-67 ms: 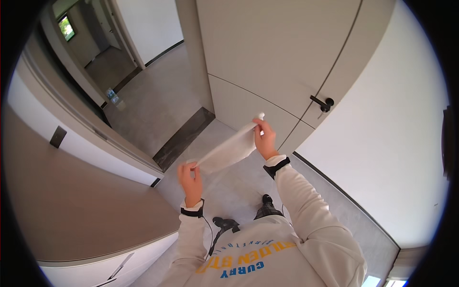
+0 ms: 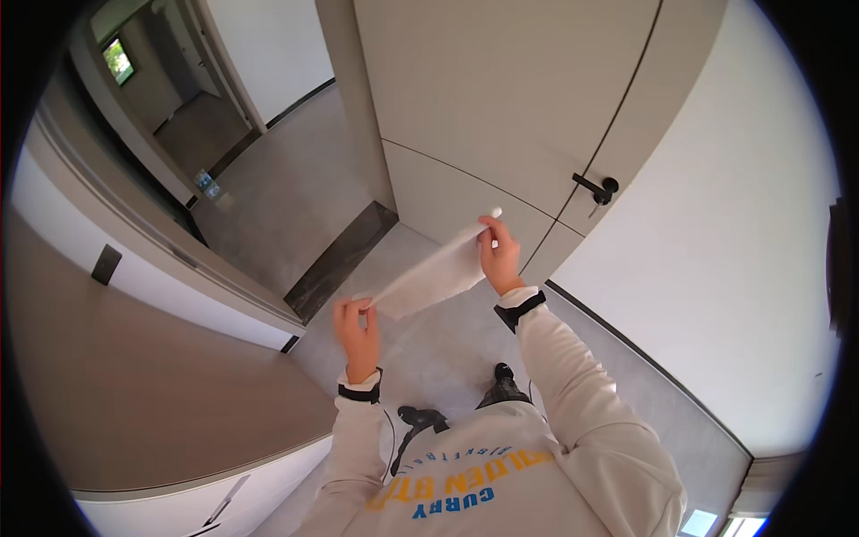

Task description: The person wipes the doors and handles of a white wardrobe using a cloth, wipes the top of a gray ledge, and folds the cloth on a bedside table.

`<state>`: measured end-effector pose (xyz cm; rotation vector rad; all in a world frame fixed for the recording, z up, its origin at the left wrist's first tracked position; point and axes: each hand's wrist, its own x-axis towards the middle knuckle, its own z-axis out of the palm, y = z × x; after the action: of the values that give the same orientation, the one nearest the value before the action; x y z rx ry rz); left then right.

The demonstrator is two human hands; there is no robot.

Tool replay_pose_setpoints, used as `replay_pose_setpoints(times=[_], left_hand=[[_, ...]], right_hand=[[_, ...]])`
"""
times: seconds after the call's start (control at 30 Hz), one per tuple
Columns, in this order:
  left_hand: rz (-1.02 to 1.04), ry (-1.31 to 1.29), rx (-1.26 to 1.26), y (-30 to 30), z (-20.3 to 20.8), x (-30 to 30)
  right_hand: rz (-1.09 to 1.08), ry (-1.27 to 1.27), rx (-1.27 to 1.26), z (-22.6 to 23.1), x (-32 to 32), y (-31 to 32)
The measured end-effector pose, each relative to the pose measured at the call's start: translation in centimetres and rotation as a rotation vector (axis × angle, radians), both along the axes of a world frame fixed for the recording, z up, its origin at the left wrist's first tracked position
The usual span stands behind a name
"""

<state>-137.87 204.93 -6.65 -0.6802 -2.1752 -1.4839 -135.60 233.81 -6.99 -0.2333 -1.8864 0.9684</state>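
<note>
A thin white sheet [image 2: 435,277], a wipe or a cloth, is stretched between my two hands above the floor. My left hand [image 2: 359,337] pinches its near left corner between thumb and fingers. Higher and further right, my right hand [image 2: 501,255] pinches the other end of the same edge. A small white bunched bit [image 2: 496,213] sticks up past the right fingertips. The rest of the sheet hangs down from that edge, slightly see-through.
Ahead stands a beige door [image 2: 501,89] with a black lever handle [image 2: 601,188] and a key. A dark threshold [image 2: 343,259] leads to a hallway where wrapped bottles [image 2: 207,183] stand. To the left is a brown-topped cabinet [image 2: 152,376]; a white wall [image 2: 716,224] rises on the right.
Both hands, still pinching the sheet, have shifted up very slightly. The view has turned a little, so the door and its handle sit slightly further left.
</note>
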Motion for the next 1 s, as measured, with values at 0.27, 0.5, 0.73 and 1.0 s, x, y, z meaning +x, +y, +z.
replay_pose_setpoints(times=[0.27, 0.5, 0.73, 1.0], left_hand=[[-0.100, 0.016, -0.226, 15.9, 2.5, 2.3], [-0.119, 0.008, -0.254, 28.6, 2.2, 5.1], [-0.346, -0.146, -0.196, 37.1, 0.9, 5.3], [-0.529, -0.077, -0.038, 45.3, 2.3, 2.5]], right_hand=[[-0.171, 0.056, 0.017, 1.3, 8.9, 15.0], [-0.241, -0.084, -0.023, -1.2, 15.9, 26.6], [-0.381, 0.002, -0.061, -1.8, 17.6, 33.0], [-0.455, 0.051, -0.046, 0.7, 14.9, 37.1]])
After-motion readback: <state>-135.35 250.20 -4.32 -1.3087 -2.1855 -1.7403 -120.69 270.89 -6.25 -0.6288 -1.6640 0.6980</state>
